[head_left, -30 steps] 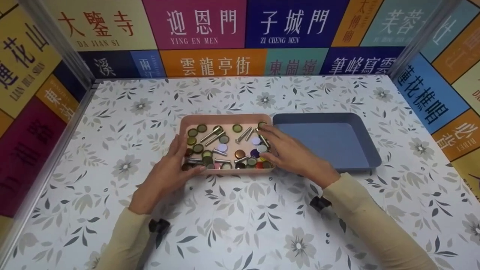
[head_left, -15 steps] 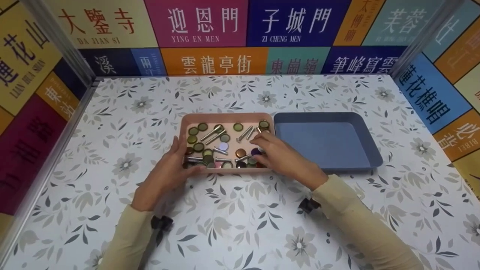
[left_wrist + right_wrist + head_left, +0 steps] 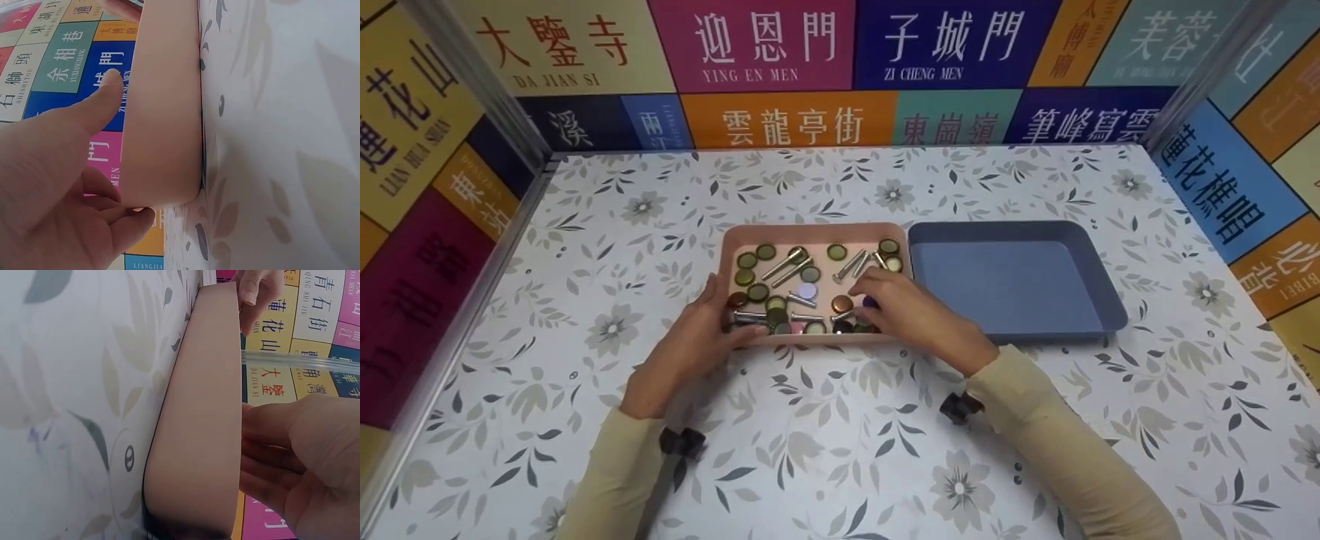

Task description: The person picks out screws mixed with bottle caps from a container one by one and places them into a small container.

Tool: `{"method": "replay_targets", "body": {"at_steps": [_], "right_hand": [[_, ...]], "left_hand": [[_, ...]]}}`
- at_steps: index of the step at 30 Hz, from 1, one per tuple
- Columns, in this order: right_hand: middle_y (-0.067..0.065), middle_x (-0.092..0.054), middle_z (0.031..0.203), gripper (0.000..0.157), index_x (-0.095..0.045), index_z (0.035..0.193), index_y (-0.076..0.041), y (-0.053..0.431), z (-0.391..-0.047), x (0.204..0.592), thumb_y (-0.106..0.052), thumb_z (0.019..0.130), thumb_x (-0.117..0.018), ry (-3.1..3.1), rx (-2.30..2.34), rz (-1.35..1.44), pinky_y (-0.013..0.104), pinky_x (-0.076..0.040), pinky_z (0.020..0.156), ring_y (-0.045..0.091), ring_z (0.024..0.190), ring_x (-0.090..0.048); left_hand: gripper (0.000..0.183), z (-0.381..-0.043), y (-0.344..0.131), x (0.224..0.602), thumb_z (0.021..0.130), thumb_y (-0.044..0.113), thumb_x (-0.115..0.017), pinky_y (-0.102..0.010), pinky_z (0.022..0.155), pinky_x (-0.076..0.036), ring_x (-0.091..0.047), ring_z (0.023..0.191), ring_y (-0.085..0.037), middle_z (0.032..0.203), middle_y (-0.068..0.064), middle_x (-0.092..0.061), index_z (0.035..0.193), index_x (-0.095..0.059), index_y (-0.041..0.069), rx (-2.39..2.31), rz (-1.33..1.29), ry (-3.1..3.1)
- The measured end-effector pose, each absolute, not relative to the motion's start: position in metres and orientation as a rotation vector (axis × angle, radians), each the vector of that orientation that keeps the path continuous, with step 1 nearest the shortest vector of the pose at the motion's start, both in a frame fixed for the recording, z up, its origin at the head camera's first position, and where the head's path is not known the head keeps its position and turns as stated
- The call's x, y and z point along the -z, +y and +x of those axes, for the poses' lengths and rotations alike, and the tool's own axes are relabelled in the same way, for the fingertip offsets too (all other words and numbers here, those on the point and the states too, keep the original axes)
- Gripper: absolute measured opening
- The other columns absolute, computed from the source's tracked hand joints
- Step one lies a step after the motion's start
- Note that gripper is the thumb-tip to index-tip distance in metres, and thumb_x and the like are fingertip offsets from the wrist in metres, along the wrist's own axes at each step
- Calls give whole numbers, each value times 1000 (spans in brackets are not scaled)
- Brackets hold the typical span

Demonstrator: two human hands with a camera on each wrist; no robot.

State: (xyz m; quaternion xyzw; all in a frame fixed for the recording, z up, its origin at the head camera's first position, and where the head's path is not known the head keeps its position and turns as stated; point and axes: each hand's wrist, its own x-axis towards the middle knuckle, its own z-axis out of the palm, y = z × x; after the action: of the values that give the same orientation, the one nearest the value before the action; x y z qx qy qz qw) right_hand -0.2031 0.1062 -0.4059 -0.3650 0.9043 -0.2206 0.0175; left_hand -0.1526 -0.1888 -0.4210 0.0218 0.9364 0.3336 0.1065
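Against walls of coloured panels (image 3: pixel 761 45) with Chinese lettering, works over a white table (image 3: pixel 825 420) printed with grey leaves and flowers. Holds the near left corner of the pink tray (image 3: pixel 817 234) in the left hand (image 3: pixel 690 341), with bent fingers against the outer left wall and the thumb over the near rim. Has the right hand (image 3: pixel 904 304) over the right part of the same tray, fingers bent down inside; with fingertips hidden behind the near wall in the right wrist view, cannot tell whether pinching anything or not. Nearest those fingers, has a purple cap (image 3: pixel 871 301) partly covered and a coppery cap (image 3: pixel 841 304) just to the left. Farther across the tray floor, has metal bolts (image 3: pixel 784 265) and bottle caps (image 3: pixel 766 252) lying loose, many green inside and facing up, most crowded along the near wall. Wears pale sleeves (image 3: pixel 615 465) and, at each wrist, a small black device (image 3: pixel 682 445). Has the blue tray (image 3: pixel 997 285) standing just beside the pink one, on the right. At the table's far corners, has pale posts (image 3: pixel 472 75) between the panels.
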Motion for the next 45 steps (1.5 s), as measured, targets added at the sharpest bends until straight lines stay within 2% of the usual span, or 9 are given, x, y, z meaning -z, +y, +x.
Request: {"method": "replay_targets", "body": {"at_steps": [2,6,10,16,28,34,36,41,45], "right_hand": [[14,-70,111,21,-71,111,1,103,-204,407,-8,92,-71,2809,690,-1140,37,-56,91,27,105,-66],[13,-69,110,17,-74,107,-2,98,-204,409,-8,91,-72,2810,670,-1128,37,-57,88,27,105,-64],[11,-66,111,16,-75,106,-5,95,-203,410,-10,91,-73,2802,653,-1053,36,-57,86,25,104,-62],[8,-65,107,17,-77,107,-8,95,-203,409,-12,91,-73,2763,692,-973,35,-54,85,22,100,-60],[5,-71,104,14,-79,104,-11,88,-209,410,-12,91,-73,2744,670,-833,38,-52,89,22,99,-62],[8,-66,101,13,-78,101,-8,83,-212,414,-7,89,-73,2755,692,-809,37,-52,89,23,98,-59],[8,-66,102,13,-78,100,-7,81,-213,415,-6,89,-73,2754,694,-803,37,-52,91,24,99,-60],[10,-68,104,14,-78,100,-6,78,-216,418,-3,88,-72,2754,677,-822,38,-52,95,26,103,-61],[11,-68,104,13,-78,98,-5,76,-217,419,-3,87,-72,2754,665,-835,38,-52,96,26,103,-62]], "left_hand": [[105,-153,-190,422,91,39,-73,-53,122,-27,-35,148,-40,164,-27,-20,162,-1,11,-998,68,2757],[100,-152,-191,423,90,36,-75,-52,113,-40,-53,132,-36,151,-25,-45,162,-10,14,-1021,95,2770],[96,-154,-192,425,90,35,-75,-50,104,-46,-59,119,-33,140,-23,-57,161,-14,12,-1016,118,2777],[96,-155,-192,424,90,34,-75,-51,110,-43,-55,128,-34,144,-21,-55,161,-15,14,-1056,121,2750],[101,-156,-190,424,89,31,-76,-47,118,-36,-54,131,-26,148,-10,-54,161,-5,38,-1172,115,2679],[98,-156,-192,426,89,31,-76,-45,106,-45,-57,119,-27,143,-13,-56,162,-11,23,-1142,129,2724],[97,-156,-192,426,90,30,-76,-45,108,-44,-56,122,-27,143,-14,-56,162,-13,19,-1146,125,2724],[97,-157,-190,425,90,29,-76,-46,111,-43,-55,125,-27,143,-13,-57,162,-11,21,-1150,87,2699],[98,-158,-190,425,90,28,-76,-43,104,-47,-58,118,-27,142,-13,-57,162,-10,21,-1145,71,2690]]}}
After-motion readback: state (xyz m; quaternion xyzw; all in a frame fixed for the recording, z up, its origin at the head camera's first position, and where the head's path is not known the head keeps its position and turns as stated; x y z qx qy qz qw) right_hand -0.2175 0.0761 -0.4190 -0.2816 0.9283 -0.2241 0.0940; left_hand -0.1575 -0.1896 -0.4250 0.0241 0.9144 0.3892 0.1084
